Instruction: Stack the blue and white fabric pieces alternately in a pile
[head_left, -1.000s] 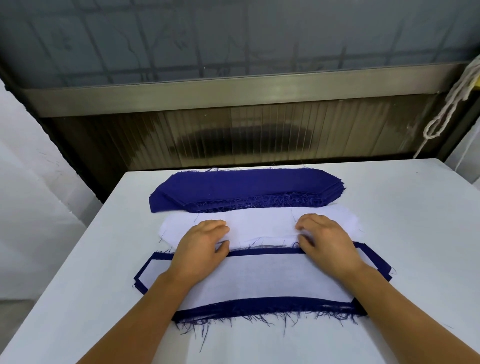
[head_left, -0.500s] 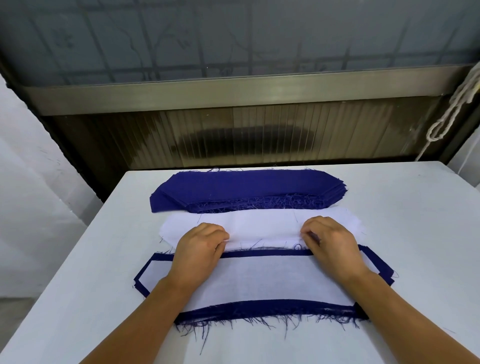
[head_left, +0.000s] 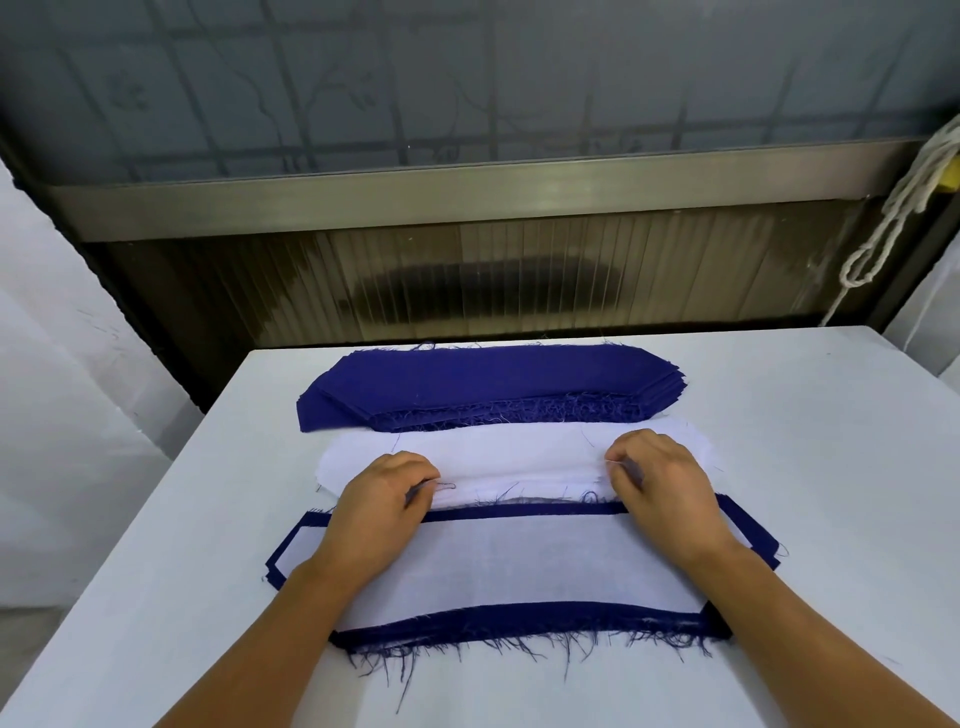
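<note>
White fabric is the thing in hand now. On the table there are three groups: a blue pile on the far side, a white pile in the middle, and the alternate pile on the near side, which shows a white piece on top of a larger blue one.

The left hand and the right hand both lie at the near edge of the white pile, with fingers curled and pinching its top layer. I cannot tell whether one sheet or several sheets are between the fingers.

This is the main risk, in my judgement: the white sheets are thin and cling together, so two can come up at once and break the alternate order. Also a white piece already lies on top of the near pile, so another white one there would be a mistake; a blue piece seems due first. Loose blue threads at the frayed edges can catch on a lifted sheet and drag it out of line. If the two hands pull unevenly, the piece can land crooked.
</note>
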